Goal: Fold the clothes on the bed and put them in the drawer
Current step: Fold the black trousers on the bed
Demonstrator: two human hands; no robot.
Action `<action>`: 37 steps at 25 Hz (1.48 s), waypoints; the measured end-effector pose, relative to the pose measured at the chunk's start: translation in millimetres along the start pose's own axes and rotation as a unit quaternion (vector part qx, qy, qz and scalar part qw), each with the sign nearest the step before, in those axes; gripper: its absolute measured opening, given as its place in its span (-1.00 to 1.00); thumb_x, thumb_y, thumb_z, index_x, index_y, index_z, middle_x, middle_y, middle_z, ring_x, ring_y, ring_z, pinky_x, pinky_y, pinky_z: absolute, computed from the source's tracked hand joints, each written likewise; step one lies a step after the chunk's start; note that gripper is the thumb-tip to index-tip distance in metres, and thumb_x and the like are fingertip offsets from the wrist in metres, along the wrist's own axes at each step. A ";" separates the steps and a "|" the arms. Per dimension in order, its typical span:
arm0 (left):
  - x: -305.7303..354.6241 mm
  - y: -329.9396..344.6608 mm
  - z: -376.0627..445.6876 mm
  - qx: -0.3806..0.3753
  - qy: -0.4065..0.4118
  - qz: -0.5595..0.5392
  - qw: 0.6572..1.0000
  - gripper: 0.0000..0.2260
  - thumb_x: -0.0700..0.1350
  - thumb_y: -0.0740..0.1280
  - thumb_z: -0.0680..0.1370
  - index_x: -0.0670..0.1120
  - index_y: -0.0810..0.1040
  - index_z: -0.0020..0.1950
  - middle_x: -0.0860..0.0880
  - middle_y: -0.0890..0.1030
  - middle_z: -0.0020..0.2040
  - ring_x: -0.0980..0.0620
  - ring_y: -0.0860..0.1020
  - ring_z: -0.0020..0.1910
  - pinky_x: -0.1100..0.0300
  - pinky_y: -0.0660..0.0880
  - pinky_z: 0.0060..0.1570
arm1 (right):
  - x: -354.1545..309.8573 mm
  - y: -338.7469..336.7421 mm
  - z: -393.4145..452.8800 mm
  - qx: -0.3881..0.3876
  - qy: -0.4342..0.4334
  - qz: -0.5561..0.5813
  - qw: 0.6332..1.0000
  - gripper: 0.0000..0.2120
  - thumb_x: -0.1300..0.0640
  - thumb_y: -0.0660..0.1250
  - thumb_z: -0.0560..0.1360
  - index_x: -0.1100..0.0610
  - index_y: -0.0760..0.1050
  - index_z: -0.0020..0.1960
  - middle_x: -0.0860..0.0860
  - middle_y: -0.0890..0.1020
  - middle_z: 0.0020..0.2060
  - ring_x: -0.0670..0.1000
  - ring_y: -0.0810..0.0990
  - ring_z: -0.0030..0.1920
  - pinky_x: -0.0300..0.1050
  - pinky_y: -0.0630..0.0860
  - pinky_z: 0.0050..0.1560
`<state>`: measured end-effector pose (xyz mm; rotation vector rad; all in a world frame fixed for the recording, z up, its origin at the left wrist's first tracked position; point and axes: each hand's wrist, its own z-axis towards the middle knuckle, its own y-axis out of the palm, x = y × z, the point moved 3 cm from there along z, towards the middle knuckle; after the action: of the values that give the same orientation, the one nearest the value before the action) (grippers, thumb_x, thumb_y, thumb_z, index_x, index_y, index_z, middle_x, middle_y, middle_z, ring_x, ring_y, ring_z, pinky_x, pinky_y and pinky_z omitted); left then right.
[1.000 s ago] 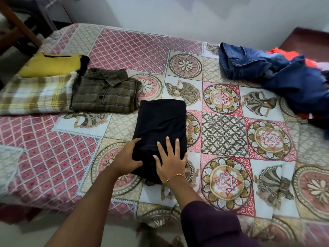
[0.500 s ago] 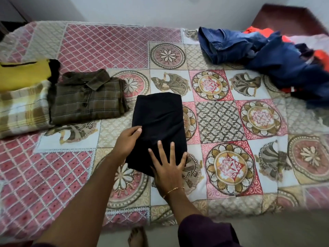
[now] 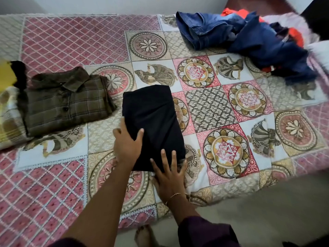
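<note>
Patterned bedspread (image 3: pixel 71 41), folded black garment (image 3: pixel 153 122) lying mid-bed near front edge. Left hand (image 3: pixel 127 145) grips its left edge, thumb on top. Right hand (image 3: pixel 169 173) flat, fingers spread on near corner. Brown plaid shirt (image 3: pixel 65 102) folded left, jeans pile (image 3: pixel 231 36) far right

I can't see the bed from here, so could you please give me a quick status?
Left hand gripping the black folded garment, right hand flat on its near edge. Jeans pile unfolded. Nothing in the way.
</note>
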<state>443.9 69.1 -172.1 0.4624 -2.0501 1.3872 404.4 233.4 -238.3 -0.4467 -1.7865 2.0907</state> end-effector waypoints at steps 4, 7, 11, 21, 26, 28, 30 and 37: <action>-2.1 3.6 -21.9 0.106 -0.030 0.018 0.994 -0.48 0.12 0.16 0.60 -0.21 0.26 0.42 -0.24 0.46 0.26 -0.27 0.49 0.16 -0.07 0.43 0.03 | -4.3 -17.0 6.7 0.093 0.076 0.093 0.988 -0.67 -0.14 -0.07 0.60 -0.12 0.36 0.25 0.09 0.30 0.35 0.21 0.26 0.37 0.28 0.28 0.17; -9.5 -2.0 -10.0 0.129 0.009 -0.046 0.991 -0.63 0.01 0.09 0.64 -0.27 0.41 0.23 -0.25 0.52 0.10 -0.25 0.52 0.03 0.03 0.38 -0.11 | -10.1 -25.2 25.3 0.107 0.119 0.082 0.984 -0.81 -0.08 0.26 0.48 -0.06 0.36 0.04 0.08 0.38 0.15 0.18 0.36 0.18 0.18 0.48 -0.05; -19.4 -2.0 -4.3 0.121 -0.049 -0.019 0.991 -0.63 -0.02 0.11 0.64 -0.31 0.41 0.20 -0.30 0.50 0.13 -0.29 0.46 0.11 -0.03 0.35 -0.02 | -9.9 -25.4 47.3 0.088 0.128 0.035 0.987 -0.81 0.08 0.29 0.37 -0.06 0.30 -0.09 0.04 0.37 0.02 0.13 0.38 0.04 0.03 0.51 -0.23; -17.5 -3.6 21.8 -0.127 -0.214 -0.181 0.951 -0.37 0.21 0.44 0.38 -0.23 0.47 0.24 -0.18 0.56 0.16 -0.17 0.55 0.04 0.03 0.50 0.00 | 13.6 -36.6 90.5 0.077 0.234 0.072 0.966 -0.76 -0.09 0.32 0.34 0.08 0.54 -0.16 0.06 0.53 -0.19 0.13 0.49 -0.15 0.07 0.43 -0.12; -18.9 -3.3 25.4 -0.249 -0.259 -0.286 0.888 -0.51 0.02 0.51 0.38 -0.21 0.54 0.20 -0.14 0.65 0.02 -0.09 0.63 -0.06 0.13 0.53 -0.21 | 8.8 -18.7 89.4 0.057 0.209 0.018 0.976 -0.64 -0.11 0.05 0.38 0.05 0.41 0.04 0.10 0.54 -0.06 0.10 0.35 -0.05 0.10 0.49 -0.04; -15.4 -1.2 24.3 -0.265 -0.274 -0.304 0.873 -0.59 -0.02 0.50 0.39 -0.20 0.57 0.15 -0.14 0.67 -0.04 -0.10 0.64 -0.08 0.13 0.53 -0.23 | 5.6 -18.8 88.2 0.024 0.209 0.012 0.977 -0.67 -0.08 0.03 0.40 0.05 0.36 0.05 0.09 0.52 -0.06 0.10 0.35 -0.05 0.13 0.48 -0.02; -8.5 -1.1 22.1 -0.260 -0.283 -0.322 0.865 -0.63 -0.07 0.49 0.40 -0.20 0.58 0.13 -0.15 0.67 -0.05 -0.12 0.64 -0.09 0.11 0.55 -0.20 | 3.9 -20.9 90.6 -0.008 0.212 0.023 0.977 -0.68 -0.05 0.03 0.40 0.06 0.43 0.02 0.10 0.53 -0.08 0.12 0.39 -0.06 0.18 0.49 0.00; 67.5 -19.5 37.9 -0.169 -0.089 -0.179 0.965 -0.71 -0.03 0.44 0.42 -0.11 0.57 0.10 -0.05 0.64 -0.04 -0.11 0.60 -0.04 0.04 0.54 0.01 | 30.4 -74.1 139.0 -0.042 0.380 0.384 0.840 -0.62 -0.08 0.09 0.61 0.16 0.55 0.09 0.03 0.43 0.19 0.12 0.36 0.24 0.01 0.25 0.23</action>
<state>393.7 30.1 -123.8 0.7816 -2.1562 0.7882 318.6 136.0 -144.0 -1.9629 -1.2816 1.7821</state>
